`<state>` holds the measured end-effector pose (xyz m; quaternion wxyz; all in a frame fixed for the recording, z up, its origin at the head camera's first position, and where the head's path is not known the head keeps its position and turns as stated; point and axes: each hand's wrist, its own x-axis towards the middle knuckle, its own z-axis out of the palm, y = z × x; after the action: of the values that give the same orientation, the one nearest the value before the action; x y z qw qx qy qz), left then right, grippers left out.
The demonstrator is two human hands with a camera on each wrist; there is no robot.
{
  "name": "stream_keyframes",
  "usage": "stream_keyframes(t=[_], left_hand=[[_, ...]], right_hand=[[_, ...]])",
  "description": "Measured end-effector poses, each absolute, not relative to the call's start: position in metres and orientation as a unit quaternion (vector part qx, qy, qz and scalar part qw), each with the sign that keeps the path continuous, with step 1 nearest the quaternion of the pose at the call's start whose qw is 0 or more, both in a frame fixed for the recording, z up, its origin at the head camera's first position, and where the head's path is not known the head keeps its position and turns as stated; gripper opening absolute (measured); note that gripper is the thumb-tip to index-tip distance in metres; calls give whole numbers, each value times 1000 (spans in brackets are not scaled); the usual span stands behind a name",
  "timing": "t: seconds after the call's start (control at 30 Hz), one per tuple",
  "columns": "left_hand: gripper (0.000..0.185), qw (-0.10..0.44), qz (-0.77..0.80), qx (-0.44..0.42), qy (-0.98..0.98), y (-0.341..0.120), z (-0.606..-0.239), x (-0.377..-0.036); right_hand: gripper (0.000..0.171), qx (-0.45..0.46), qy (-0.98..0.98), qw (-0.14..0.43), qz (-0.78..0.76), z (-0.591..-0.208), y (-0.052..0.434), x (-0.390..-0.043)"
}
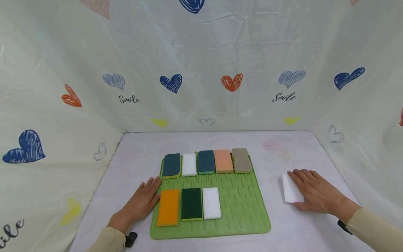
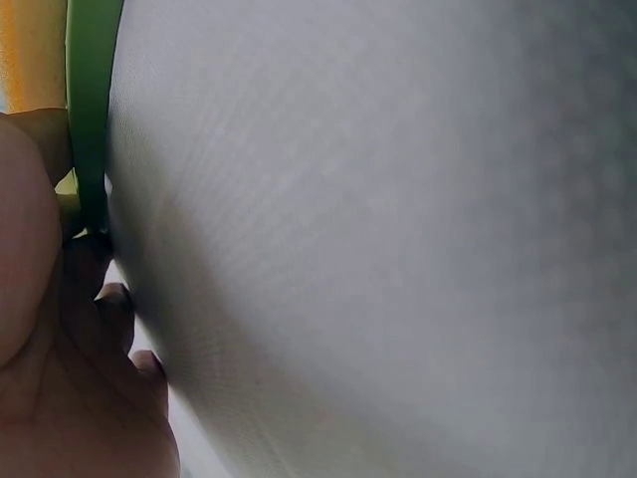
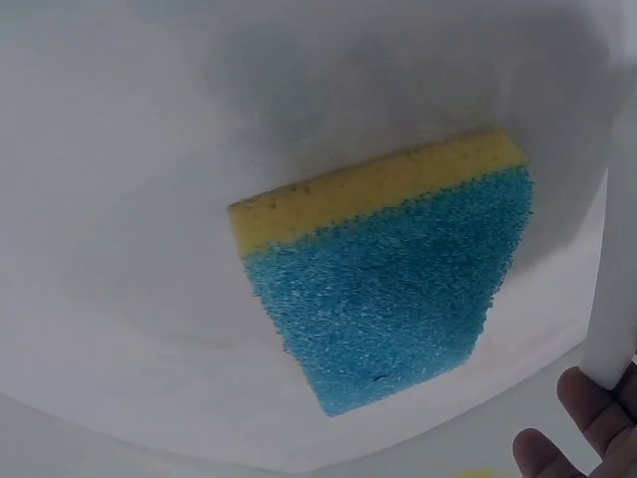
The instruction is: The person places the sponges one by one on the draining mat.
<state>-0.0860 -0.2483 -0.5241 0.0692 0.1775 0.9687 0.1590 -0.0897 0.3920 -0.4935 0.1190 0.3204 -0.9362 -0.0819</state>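
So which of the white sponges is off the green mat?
The white sponge under the right hand, lying on the table right of the green mat; the other two sit on it.

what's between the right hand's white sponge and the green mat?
Bare table only: in the head view, nothing lies between the white sponge under the right hand and the green mat.

Heart-printed cloth (image 1: pixel 201 70) behind; blue-and-yellow sponge (image 3: pixel 398 289) lies on the white table (image 1: pixel 141 147)
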Motion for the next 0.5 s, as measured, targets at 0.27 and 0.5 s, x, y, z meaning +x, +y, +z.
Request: stream_keyframes(t=[0.27,0.5], left_hand=[[63,77,162,173,968,-248,-525,-86],[63,75,163,175,968,-248,-524,-86]], right_hand=[[102,306,-943,99,-90,-489,379,-100],[102,321,-935,120,-90,-488,370,-109]])
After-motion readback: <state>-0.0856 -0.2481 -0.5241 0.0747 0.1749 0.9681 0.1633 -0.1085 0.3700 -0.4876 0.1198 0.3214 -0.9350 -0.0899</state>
